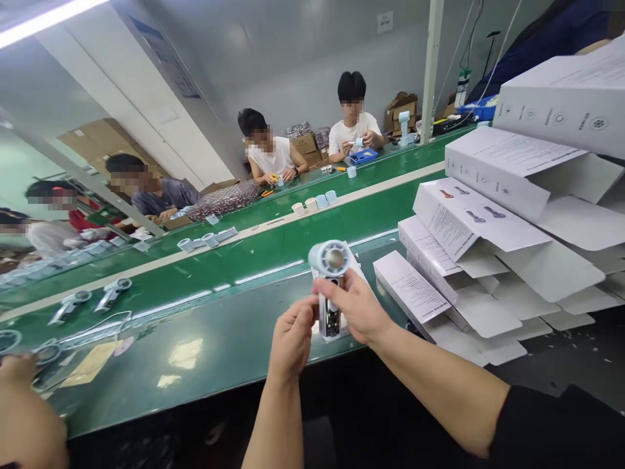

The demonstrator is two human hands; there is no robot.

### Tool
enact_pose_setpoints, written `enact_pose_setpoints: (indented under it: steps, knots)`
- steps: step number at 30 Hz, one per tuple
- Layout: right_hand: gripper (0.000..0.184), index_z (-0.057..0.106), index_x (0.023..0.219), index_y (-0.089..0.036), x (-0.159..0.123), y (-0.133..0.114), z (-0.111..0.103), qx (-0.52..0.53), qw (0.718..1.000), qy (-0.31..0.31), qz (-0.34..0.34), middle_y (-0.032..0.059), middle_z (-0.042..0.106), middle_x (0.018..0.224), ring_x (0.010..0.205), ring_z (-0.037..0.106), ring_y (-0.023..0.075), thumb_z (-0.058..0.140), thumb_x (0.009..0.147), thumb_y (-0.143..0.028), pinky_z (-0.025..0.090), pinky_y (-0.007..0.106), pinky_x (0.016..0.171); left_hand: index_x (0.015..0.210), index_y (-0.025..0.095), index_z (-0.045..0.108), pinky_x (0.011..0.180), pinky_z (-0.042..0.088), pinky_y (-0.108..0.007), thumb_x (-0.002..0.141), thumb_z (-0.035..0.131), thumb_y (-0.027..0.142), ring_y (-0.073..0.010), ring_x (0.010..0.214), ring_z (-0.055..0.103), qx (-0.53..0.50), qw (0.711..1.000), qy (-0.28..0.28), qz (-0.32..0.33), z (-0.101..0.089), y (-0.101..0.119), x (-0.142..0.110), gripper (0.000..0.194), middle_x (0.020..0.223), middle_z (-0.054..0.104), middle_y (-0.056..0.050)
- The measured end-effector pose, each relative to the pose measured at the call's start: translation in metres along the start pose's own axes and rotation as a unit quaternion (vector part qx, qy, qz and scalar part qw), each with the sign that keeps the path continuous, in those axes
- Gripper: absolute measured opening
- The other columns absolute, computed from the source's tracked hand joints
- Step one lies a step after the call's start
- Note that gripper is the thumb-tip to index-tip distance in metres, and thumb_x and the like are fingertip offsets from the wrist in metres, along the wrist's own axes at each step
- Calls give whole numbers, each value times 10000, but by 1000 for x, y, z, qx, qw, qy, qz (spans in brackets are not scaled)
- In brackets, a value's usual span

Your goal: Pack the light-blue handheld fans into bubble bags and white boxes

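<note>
A light-blue handheld fan point(331, 258) with a round head is in front of me, over the near edge of the bench. Its handle is uncovered on the side facing me and shows a dark circuit board point(333, 318). My right hand point(355, 305) is closed round the neck and upper handle, thumb across the front. Against the left side of the handle, my left hand point(296, 332) has its fingers curled and pinched on the edge; the fingertips are partly hidden. Something white, like a sheet or box, shows behind the fan.
Stacked white printed boxes point(439, 260) with open flaps rise at my right. A green conveyor point(273, 251) crosses ahead, carrying fan parts point(312, 203) and two fans point(113, 294). Another person's hand point(19, 378) is at lower left. Several co-workers sit across the line.
</note>
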State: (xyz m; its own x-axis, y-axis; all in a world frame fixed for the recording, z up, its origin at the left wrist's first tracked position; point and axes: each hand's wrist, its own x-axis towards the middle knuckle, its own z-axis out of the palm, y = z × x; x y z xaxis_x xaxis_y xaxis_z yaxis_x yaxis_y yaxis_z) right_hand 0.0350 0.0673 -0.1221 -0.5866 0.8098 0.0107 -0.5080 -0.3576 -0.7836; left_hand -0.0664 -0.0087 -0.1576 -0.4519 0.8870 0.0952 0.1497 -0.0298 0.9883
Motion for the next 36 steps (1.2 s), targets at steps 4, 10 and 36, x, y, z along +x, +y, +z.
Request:
enact_pose_setpoints:
  steps: [4, 10, 36]
  knots:
    - [477, 533, 1027, -207, -33, -37, -33, -23, 999, 28, 27, 5, 615, 873, 628, 577, 91, 723, 688, -485, 496, 244, 597, 935, 217, 664, 884, 409, -391, 706, 676, 321, -260, 967, 561, 297, 947, -71, 98, 12, -14, 12, 252, 992, 663, -81]
    - [474, 540, 1060, -178, -94, -44, -86, -128, 951, -121, 253, -8, 569, 759, 521, 576, 76, 680, 743, -502, 392, 162, 423, 824, 217, 708, 762, 418, -316, 801, 480, 183, -232, 854, 609, 457, 869, -184, 42, 18, -8, 20, 231, 886, 691, -81]
    - [379, 460, 1045, -169, -69, -10, -77, -33, 966, -106, 232, 56, 653, 860, 676, 682, 190, 655, 802, -385, 543, 247, 442, 1067, 127, 575, 666, 491, -291, 784, 535, 32, -168, 717, 575, 530, 685, 41, 498, 1, 29, -54, 301, 798, 628, -85]
